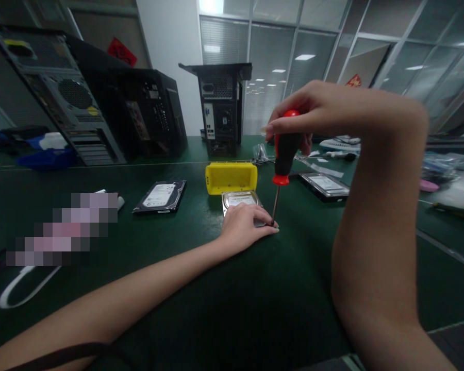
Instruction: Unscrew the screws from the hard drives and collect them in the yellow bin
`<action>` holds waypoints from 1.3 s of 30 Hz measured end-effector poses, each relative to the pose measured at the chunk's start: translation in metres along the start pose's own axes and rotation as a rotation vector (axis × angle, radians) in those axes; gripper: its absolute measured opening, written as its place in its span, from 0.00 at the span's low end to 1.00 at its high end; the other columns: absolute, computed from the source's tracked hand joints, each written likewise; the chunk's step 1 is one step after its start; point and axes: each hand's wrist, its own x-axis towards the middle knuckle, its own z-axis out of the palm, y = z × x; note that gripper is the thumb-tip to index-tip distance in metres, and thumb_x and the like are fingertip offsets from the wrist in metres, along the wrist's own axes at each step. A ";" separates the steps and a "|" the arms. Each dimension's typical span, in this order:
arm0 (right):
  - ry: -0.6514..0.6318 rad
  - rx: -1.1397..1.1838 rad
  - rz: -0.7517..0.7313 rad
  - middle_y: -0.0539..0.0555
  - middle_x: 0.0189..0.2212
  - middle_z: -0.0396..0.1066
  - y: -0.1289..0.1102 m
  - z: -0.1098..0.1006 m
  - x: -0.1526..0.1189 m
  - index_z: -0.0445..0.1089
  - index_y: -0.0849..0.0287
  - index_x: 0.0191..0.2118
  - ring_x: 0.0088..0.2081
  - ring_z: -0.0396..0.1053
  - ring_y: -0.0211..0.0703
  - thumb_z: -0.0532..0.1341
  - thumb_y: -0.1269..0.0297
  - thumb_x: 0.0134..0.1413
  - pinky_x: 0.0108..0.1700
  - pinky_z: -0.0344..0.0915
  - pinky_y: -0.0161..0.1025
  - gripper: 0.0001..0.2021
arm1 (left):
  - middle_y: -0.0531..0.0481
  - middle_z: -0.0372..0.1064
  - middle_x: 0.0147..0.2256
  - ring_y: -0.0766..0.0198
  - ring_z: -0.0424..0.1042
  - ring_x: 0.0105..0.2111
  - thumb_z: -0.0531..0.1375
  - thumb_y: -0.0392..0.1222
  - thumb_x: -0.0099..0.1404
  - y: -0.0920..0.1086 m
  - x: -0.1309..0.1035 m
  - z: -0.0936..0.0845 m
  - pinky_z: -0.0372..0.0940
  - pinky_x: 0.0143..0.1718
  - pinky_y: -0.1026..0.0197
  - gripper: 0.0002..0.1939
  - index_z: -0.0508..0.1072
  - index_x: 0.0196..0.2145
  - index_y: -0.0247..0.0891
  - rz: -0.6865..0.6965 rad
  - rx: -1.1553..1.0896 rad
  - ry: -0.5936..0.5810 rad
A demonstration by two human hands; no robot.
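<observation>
A hard drive [237, 198] lies on the green table [201, 293], against the front of a yellow tray [232, 178]. My left hand [245, 224] rests over its near part, with thumb and fingertips closed around the drive's right corner. My right hand [301, 116] grips the black and red handle of a screwdriver [286, 154] from above. The shaft points down, nearly upright, and its tip meets the left hand's fingertips at that corner. Whether a screw is there is too small to tell.
Other hard drives lie left [160, 197] and right [325, 185]. Computer cases [222, 113] stand along the back and back left. A pixelated object with a white strap [31, 293] is at the left. Plastic bags [444, 167] and a keyboard [340, 146] lie at the right.
</observation>
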 end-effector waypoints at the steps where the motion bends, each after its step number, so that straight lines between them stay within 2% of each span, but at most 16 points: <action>1: 0.005 -0.003 0.001 0.57 0.33 0.74 0.000 0.000 0.000 0.74 0.60 0.42 0.26 0.68 0.40 0.58 0.46 0.52 0.24 0.62 0.35 0.22 | 0.56 0.75 0.41 0.59 0.70 0.43 0.62 0.49 0.60 -0.001 0.000 0.000 0.60 0.46 0.54 0.08 0.79 0.35 0.48 0.002 0.002 0.005; 13: 0.030 -0.035 0.028 0.55 0.32 0.73 0.006 0.001 0.006 0.74 0.60 0.44 0.28 0.70 0.40 0.58 0.45 0.54 0.27 0.65 0.35 0.24 | 0.55 0.75 0.40 0.59 0.70 0.42 0.62 0.48 0.60 0.000 -0.001 0.002 0.59 0.46 0.54 0.08 0.79 0.34 0.47 -0.004 -0.004 0.013; 19: 0.029 -0.055 0.014 0.54 0.33 0.74 0.004 0.000 0.006 0.75 0.59 0.42 0.26 0.70 0.39 0.58 0.45 0.54 0.22 0.63 0.34 0.22 | 0.56 0.75 0.41 0.58 0.69 0.44 0.62 0.49 0.59 -0.001 0.000 0.000 0.59 0.47 0.53 0.08 0.79 0.35 0.48 -0.020 0.017 0.007; 34: 0.024 -0.066 -0.002 0.52 0.29 0.73 0.005 -0.001 0.005 0.75 0.59 0.42 0.25 0.69 0.35 0.58 0.46 0.55 0.22 0.61 0.31 0.21 | 0.56 0.74 0.42 0.57 0.69 0.44 0.62 0.49 0.60 -0.002 -0.001 0.000 0.60 0.48 0.52 0.08 0.79 0.35 0.48 -0.034 0.033 0.011; 39: 0.021 -0.042 0.028 0.53 0.29 0.73 0.007 -0.002 0.004 0.74 0.59 0.42 0.29 0.71 0.39 0.59 0.47 0.55 0.27 0.65 0.35 0.21 | 0.56 0.74 0.42 0.57 0.69 0.44 0.62 0.49 0.59 -0.003 -0.001 0.001 0.60 0.47 0.52 0.08 0.79 0.35 0.49 -0.033 0.024 0.015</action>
